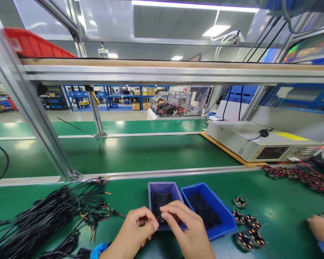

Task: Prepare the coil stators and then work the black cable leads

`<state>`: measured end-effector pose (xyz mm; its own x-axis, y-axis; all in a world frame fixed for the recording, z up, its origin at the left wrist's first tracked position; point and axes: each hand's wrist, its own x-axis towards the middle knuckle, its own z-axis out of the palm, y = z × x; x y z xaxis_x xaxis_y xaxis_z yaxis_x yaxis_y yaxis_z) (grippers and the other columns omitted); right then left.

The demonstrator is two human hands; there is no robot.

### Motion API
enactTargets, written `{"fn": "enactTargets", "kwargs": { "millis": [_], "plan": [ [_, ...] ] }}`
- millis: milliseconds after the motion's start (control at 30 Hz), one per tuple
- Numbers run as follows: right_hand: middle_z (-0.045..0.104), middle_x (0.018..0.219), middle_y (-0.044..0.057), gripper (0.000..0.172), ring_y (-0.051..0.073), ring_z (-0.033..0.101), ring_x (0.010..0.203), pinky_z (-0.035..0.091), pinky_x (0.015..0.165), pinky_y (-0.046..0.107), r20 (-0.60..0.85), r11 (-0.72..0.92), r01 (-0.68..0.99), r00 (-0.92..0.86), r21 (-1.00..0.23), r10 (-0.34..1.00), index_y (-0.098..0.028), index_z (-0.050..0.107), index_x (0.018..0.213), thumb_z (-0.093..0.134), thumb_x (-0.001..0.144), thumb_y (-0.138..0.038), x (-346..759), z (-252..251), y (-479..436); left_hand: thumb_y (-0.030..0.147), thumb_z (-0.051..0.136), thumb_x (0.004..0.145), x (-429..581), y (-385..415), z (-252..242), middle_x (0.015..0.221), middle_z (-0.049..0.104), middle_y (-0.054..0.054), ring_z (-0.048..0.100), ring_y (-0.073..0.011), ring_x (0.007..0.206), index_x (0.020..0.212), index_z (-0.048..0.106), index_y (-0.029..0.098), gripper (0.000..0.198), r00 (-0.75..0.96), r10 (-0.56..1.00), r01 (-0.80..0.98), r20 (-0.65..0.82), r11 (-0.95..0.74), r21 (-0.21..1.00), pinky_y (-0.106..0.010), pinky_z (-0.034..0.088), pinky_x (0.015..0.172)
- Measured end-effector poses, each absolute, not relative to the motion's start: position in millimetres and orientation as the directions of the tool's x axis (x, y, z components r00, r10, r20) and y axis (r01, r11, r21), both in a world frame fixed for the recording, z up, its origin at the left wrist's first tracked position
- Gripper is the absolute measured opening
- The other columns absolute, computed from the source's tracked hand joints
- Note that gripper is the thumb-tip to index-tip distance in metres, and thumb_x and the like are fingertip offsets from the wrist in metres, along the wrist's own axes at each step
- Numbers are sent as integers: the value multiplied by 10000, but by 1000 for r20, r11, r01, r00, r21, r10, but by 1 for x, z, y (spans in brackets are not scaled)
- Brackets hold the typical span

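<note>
My left hand point(137, 230) is closed in a pinch on the end of a thin black cable point(160, 219) with a bit of red wire showing. Close against it, my right hand point(187, 226) pinches at the same spot with thumb and forefinger. Whatever small piece lies between the right fingertips is too hidden to name. Just behind the hands stand a purple bin point(164, 185) and a blue bin point(223, 234), both holding many short black pieces that look like tubing. A blue band point(97, 249) circles my left wrist.
A heap of black cables point(45, 212) with coloured wire ends lies left. Several round copper-wound motor parts point(244, 241) sit right of the bins, with more point(302, 178) farther back. A grey instrument point(259, 140) stands behind. Another person's hand point(321, 227) appears at the right edge.
</note>
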<state>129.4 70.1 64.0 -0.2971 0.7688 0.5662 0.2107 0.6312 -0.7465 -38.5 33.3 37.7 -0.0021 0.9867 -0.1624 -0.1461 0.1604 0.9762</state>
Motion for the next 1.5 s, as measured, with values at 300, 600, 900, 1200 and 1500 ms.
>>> {"fn": "enactTargets", "kwargs": {
  "millis": [300,600,900,1200,1500],
  "plan": [
    [730,791,59,280,198,694,706,556,625,262,580,651,254,-304,-715,756,-243,764,890,549,991,-391,129,53,74,411,793,678,-37,35,34,629,545,22,425,-82,504,602,648,165,295,-69,997,-56,-46,42,998,-173,251,398],
    [702,739,28,239,173,658,663,498,560,238,441,563,270,-400,-781,803,-242,783,859,611,954,-379,127,54,71,641,818,633,-38,32,41,671,537,-1,478,-89,489,652,700,148,507,-6,996,-102,-86,85,991,-174,325,382],
    [722,770,38,292,185,641,633,532,625,288,521,569,482,-244,-667,818,-282,789,1054,569,971,-455,139,47,88,598,842,604,-36,31,39,515,493,46,441,-79,441,643,658,158,478,38,981,-179,-191,195,964,-156,283,379],
    [651,693,-2,326,149,601,557,467,424,201,234,257,54,-273,-965,933,-209,742,988,749,810,-482,125,54,77,541,814,656,-38,29,36,560,526,29,451,-88,464,653,669,157,411,91,982,-88,-166,174,981,-175,266,397],
    [696,693,-9,107,150,643,589,513,532,209,374,420,133,-275,-898,886,-228,737,889,694,806,-281,124,60,73,481,788,725,-45,31,35,598,537,27,485,-102,498,700,687,157,340,179,971,-18,-159,164,986,-185,295,416]
  ]
}}
